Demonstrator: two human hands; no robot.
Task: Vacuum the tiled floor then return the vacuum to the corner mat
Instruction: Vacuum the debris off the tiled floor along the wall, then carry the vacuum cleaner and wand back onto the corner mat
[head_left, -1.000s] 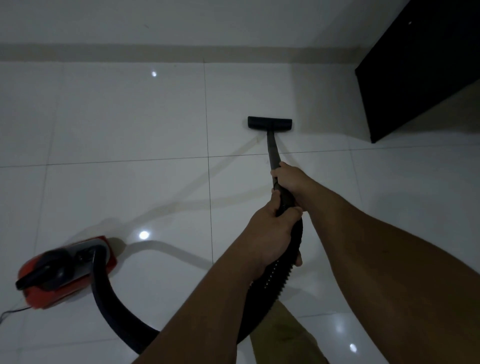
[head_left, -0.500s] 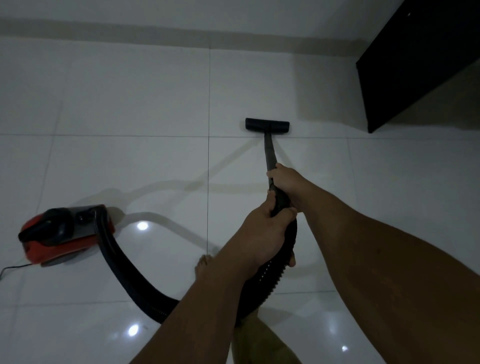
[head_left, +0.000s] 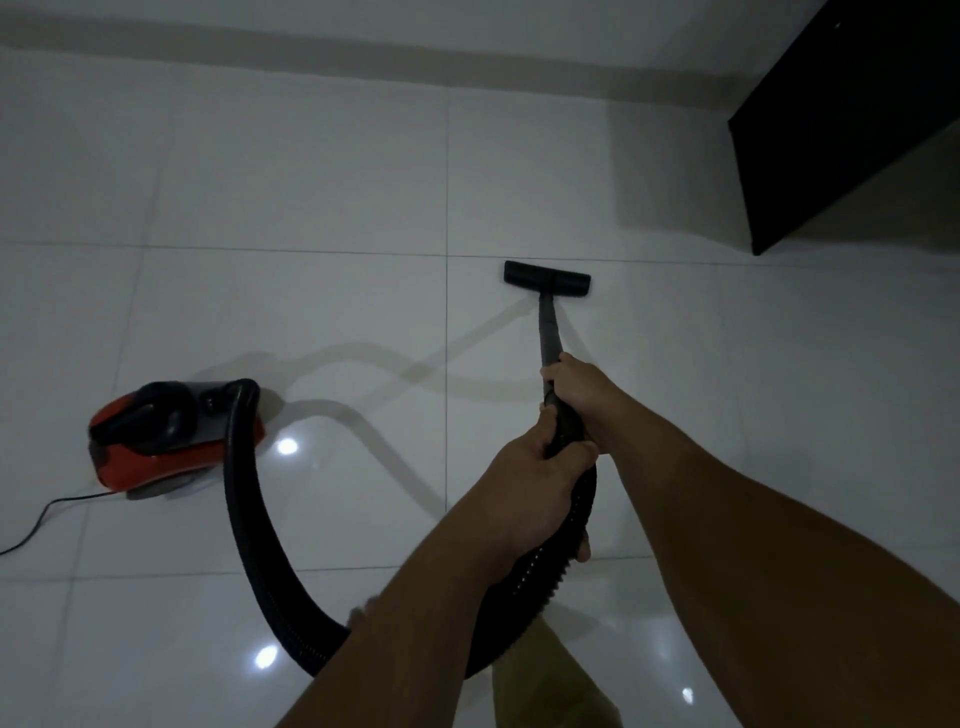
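A red and black canister vacuum (head_left: 156, 441) sits on the glossy white tiled floor (head_left: 311, 182) at the left. Its ribbed black hose (head_left: 244, 519) curves down and around under my arms to the black wand (head_left: 549, 332). The flat black floor nozzle (head_left: 546, 278) rests on a tile just past the middle. My right hand (head_left: 579, 387) grips the wand higher up. My left hand (head_left: 530, 499) grips the wand's lower end where the hose joins. No corner mat is in view.
A tall black cabinet (head_left: 841, 119) stands at the upper right, its bottom corner close to the nozzle's right. A beige skirting (head_left: 363, 47) runs along the far wall. The vacuum's black power cord (head_left: 36, 525) trails off to the left. My leg (head_left: 545, 680) shows below.
The nozzle has drawn back across the tile joint toward me. The vacuum canister has shifted right and farther into view, and its cord now shows.
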